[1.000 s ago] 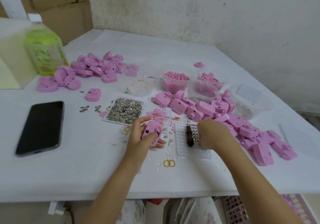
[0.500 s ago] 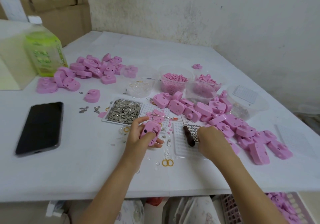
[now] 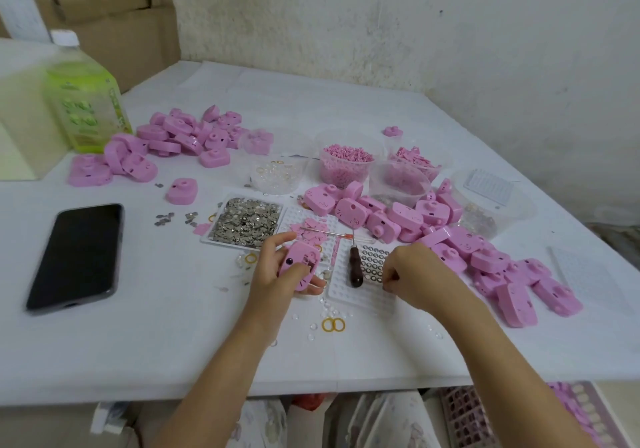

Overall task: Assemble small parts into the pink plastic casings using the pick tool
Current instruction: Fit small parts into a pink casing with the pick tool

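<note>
Two hands are at work near the middle of the white table (image 3: 173, 343). Your left hand (image 3: 273, 276) grips one pink casing (image 3: 300, 267), with the thumb across its near face and the fingers curled behind it. Your right hand (image 3: 417, 274) is curled over the near right part of the white grid tray (image 3: 360, 297), thumb and forefinger tips drawn together. Whether anything sits between them is too small to tell.

One pick tool (image 3: 354, 269) with a dark handle lies untouched on the left side of that tray, between your hands, its tip pointing far.

Two heaps of casings flank you: one far left (image 3: 173, 134), and one running from beyond the grid tray to the near right (image 3: 460, 243). One loose casing (image 3: 181, 190) lies alone near the left heap. Five clear tubs (image 3: 398, 184) crowd the space beyond the right heap. One tray of metal bits (image 3: 246, 221) sits just beyond your left hand. Two yellow rings (image 3: 333, 324) lie touching between your forearms. One dark phone (image 3: 78, 257) lies at the left, and one green bottle (image 3: 86, 105) stands far left.
</note>
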